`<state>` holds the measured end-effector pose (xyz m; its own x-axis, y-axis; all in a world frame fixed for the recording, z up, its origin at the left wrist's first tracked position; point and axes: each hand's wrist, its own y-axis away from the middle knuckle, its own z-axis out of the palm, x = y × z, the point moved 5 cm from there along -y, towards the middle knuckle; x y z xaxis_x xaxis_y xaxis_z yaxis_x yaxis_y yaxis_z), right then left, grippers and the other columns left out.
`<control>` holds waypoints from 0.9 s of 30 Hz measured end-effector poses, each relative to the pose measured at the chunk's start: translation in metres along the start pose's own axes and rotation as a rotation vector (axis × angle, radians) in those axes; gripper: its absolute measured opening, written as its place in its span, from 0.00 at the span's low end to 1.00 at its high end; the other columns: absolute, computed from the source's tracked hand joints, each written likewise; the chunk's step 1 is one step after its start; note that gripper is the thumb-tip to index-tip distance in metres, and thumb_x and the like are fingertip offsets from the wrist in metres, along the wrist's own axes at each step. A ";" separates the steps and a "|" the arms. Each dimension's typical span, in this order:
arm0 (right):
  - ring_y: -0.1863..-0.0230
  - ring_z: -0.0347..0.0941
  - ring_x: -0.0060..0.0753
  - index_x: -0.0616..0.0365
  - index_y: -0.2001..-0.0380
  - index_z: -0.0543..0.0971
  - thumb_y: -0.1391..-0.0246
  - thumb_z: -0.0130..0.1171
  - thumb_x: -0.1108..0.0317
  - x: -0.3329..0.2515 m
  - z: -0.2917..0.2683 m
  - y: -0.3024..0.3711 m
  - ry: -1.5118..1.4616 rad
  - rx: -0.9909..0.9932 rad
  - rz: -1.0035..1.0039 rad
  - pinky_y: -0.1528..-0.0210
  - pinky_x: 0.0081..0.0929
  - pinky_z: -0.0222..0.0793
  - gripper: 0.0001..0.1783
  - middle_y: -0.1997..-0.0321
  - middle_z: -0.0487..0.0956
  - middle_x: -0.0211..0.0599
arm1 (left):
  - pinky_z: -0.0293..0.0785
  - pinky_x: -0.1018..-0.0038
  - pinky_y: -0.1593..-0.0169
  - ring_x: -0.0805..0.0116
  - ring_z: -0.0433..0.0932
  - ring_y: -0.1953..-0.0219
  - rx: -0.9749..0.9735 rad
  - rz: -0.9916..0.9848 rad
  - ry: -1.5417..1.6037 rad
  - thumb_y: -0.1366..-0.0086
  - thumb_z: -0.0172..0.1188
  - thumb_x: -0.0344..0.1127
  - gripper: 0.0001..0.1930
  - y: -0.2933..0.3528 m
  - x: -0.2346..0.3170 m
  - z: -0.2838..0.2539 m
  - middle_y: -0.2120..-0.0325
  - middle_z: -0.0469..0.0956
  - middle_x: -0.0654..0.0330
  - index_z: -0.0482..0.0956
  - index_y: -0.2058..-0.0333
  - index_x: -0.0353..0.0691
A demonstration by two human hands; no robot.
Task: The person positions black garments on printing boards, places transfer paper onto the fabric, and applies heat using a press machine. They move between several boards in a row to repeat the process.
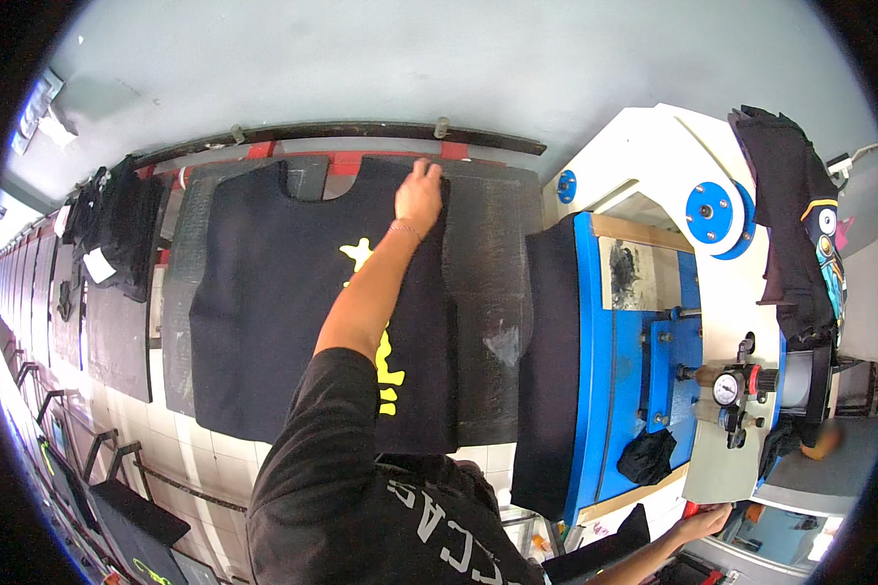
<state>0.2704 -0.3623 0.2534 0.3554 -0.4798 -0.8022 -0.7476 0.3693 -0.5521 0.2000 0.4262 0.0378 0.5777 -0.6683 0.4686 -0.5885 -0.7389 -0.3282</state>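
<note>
A black shirt panel with a cut neckline and a yellow print lies flat on a dark platen. My left hand reaches across it with fingers closed on its far right shoulder edge. The forearm covers part of the yellow print. At lower right, my right hand is stretched out beside a small red part at the near edge of a heat press. Its fingers look extended, and nothing shows in them. Another black cloth piece lies along the press's left side.
Dark platens stand in a row along a red rail by the wall. Black garments lie in a pile at left; more drape over the white press arm. A pressure gauge sits on the press.
</note>
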 end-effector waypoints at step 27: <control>0.75 0.66 0.24 0.65 0.69 0.78 0.32 0.42 0.56 0.047 0.001 -0.030 -0.137 -0.369 -0.118 0.70 0.25 0.61 0.24 0.78 0.73 0.33 | 0.39 0.53 0.28 0.46 0.44 0.28 -0.225 -0.058 -0.273 0.29 0.44 0.54 0.37 0.397 0.112 -0.069 0.31 0.49 0.43 0.52 0.34 0.28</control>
<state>0.3097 -0.3953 0.2320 0.5040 -0.3820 -0.7747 -0.8392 -0.0042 -0.5438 -0.0076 0.0635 0.0163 0.7256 -0.6469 0.2347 -0.6427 -0.7589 -0.1047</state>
